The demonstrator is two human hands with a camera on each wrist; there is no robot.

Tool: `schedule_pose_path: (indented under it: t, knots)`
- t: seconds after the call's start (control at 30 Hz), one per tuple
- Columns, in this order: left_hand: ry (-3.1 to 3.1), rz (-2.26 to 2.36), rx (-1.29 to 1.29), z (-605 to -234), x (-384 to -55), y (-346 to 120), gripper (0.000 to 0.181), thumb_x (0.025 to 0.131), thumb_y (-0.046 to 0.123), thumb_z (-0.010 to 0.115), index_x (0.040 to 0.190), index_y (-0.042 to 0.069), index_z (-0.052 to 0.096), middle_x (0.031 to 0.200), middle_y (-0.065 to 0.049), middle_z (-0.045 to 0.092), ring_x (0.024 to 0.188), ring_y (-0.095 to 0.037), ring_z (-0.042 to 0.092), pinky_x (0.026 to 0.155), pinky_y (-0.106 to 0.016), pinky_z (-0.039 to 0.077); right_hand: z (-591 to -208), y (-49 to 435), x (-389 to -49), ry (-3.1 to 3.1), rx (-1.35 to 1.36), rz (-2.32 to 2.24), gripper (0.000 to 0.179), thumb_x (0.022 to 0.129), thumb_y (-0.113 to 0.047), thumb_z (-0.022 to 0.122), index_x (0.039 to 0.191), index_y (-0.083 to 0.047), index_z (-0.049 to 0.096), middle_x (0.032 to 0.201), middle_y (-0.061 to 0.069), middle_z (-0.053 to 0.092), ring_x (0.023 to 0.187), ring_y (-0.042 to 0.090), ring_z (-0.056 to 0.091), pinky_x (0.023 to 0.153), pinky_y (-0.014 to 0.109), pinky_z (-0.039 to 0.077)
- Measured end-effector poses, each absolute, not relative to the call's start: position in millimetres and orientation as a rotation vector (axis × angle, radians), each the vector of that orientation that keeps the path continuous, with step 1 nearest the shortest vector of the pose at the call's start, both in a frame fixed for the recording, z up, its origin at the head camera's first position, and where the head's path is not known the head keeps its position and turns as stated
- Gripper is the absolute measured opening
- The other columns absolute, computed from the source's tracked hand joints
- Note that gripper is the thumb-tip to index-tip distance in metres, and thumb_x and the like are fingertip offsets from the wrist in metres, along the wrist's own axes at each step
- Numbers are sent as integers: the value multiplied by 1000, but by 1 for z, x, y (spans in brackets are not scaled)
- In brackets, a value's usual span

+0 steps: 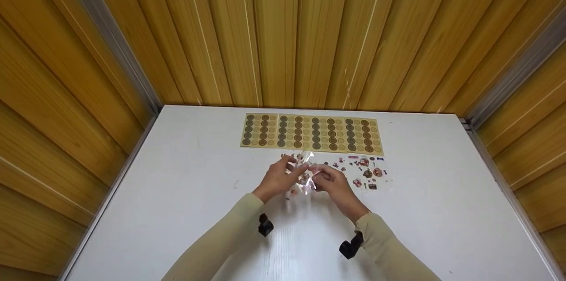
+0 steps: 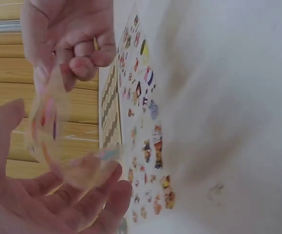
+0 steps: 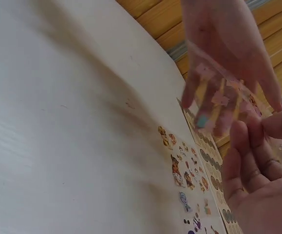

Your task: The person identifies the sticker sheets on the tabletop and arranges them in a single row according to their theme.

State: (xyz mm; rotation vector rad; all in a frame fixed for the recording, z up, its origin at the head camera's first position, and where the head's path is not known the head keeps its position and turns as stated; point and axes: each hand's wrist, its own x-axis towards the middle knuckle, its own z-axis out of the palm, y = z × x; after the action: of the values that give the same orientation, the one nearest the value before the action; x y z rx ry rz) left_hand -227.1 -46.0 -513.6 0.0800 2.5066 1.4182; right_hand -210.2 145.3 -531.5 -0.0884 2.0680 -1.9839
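A clear sticker sheet (image 3: 221,100) with small coloured pictures is held up between the two hands, bent and shiny. My right hand (image 1: 335,184) pinches its edge between thumb and fingertips. Behind the sheet, the fingers of my left hand (image 1: 277,180) are spread and mostly straight, touching it. In the left wrist view the sheet (image 2: 50,131) curves down onto those fingers, while the left thumb stands apart from it. Below the hands lie more clear sticker sheets (image 1: 368,173) printed with little figures, partly hidden by the hands in the head view.
Beyond the clear sheets, tan sheets (image 1: 261,130) with rows of dark, brown and pale round stickers lie side by side. Everything rests on a white table (image 1: 185,210). Wood-patterned panels (image 1: 274,33) enclose its back and sides, with grey metal strips (image 1: 119,37) at the corners.
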Motion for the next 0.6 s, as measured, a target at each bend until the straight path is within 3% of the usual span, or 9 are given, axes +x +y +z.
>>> schedule_pose_path:
  t: [0.13, 0.23, 0.4, 0.6]
  knots:
    - [2215, 1654, -94, -526, -224, -54, 73, 90, 68, 46, 135, 10, 44, 123, -15, 59, 98, -26, 65, 83, -41, 55, -531, 155, -212, 2106, -71, -2037, 31, 95, -17, 61, 123, -6, 60, 98, 4, 66, 91, 17, 64, 87, 40, 53]
    - [1996, 1870, -74, -530, -224, -61, 60, 95, 50, 54, 135, 7, 43, 119, -15, 64, 100, -28, 67, 88, -43, 55, -533, 160, -212, 2168, -101, -2005, 29, 94, -19, 63, 120, -5, 61, 100, 7, 67, 92, 15, 65, 87, 40, 53]
    - [1996, 1991, 156, -523, -229, -71, 34, 95, 9, 58, 129, 6, 51, 98, -12, 69, 82, -21, 69, 74, -35, 58, -534, 166, -212, 2161, -152, -1932, 41, 91, -20, 67, 124, 1, 57, 110, 9, 67, 96, 11, 65, 91, 39, 53]
    - [2240, 1573, 527, -508, -234, -79, 23, 95, 5, 57, 117, 12, 62, 89, -13, 65, 64, -13, 60, 64, -40, 57, -528, 172, -215, 2116, -169, -1947, 47, 92, -25, 66, 131, -3, 53, 104, 10, 70, 86, 15, 68, 83, 38, 56]
